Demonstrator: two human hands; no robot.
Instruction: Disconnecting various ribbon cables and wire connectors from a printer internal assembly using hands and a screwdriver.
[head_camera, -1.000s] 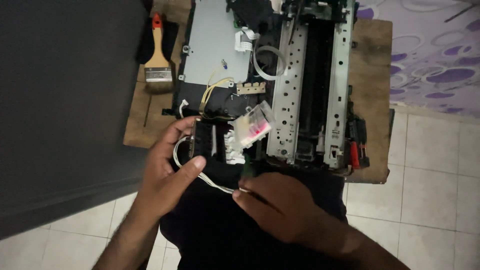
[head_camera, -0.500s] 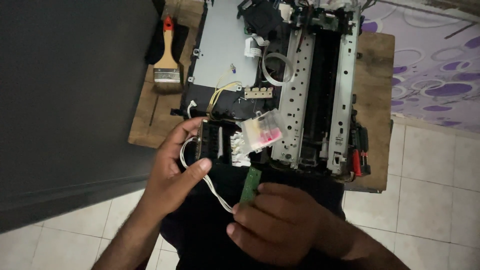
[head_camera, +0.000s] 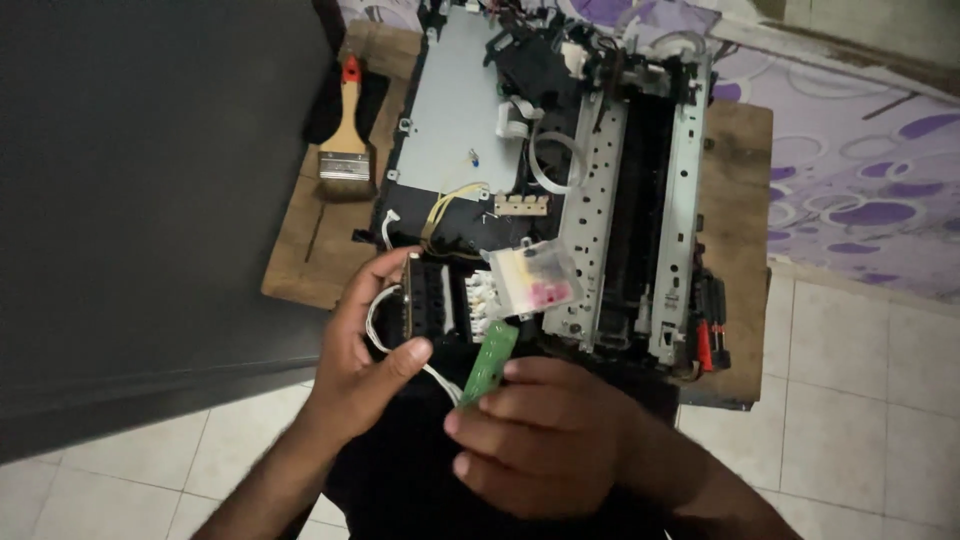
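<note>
My left hand (head_camera: 365, 350) grips a black printer carriage part (head_camera: 432, 298), fingers curled round its left side and thumb under it. A clear ink cartridge block (head_camera: 535, 278) with yellow and pink ink juts from its right. My right hand (head_camera: 545, 435) pinches a small green circuit board (head_camera: 490, 360) by its lower end, held tilted just below the carriage. Thin white wires (head_camera: 405, 350) run from the carriage toward the board. Both hands hover at the near edge of a dismantled printer (head_camera: 560, 170).
The opened printer, with its grey metal plate (head_camera: 455, 125) and metal frame (head_camera: 640, 220), sits on a small wooden table (head_camera: 740, 190). A paintbrush (head_camera: 347, 135) with a wooden handle lies at the table's left. A dark panel (head_camera: 140, 200) fills the left; white floor tiles (head_camera: 860, 420) lie below.
The green circuit board has come out from between my hands and now stands free in my right fingers. My view has tipped, so the printer and table sit lower in the picture.
</note>
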